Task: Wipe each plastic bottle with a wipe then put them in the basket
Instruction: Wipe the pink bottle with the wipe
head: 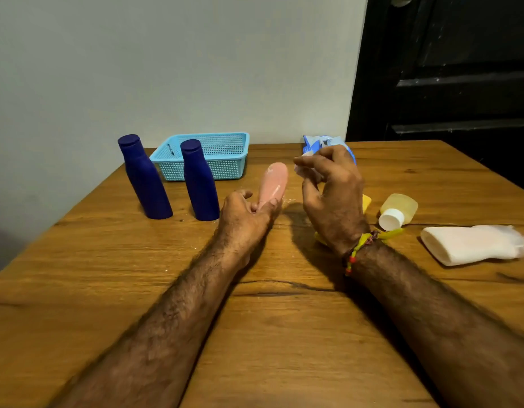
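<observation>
Pink bottle (273, 182) is gripped at its lower end by the left hand (246, 214) — tilted above the wooden table (137, 278). A white wipe (304, 171) (partly hidden) is pinched by the right hand (333, 198), beside the bottle.

It looked like a home room: a worn wooden surface (284, 334) stood against a plain pale painted wall (166, 69) beside a dark panelled door (449, 83).

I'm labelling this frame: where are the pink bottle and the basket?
pink bottle (273, 184): head view, on its body above the left hand.
basket (225, 169): head view, on its front mesh wall.
</observation>
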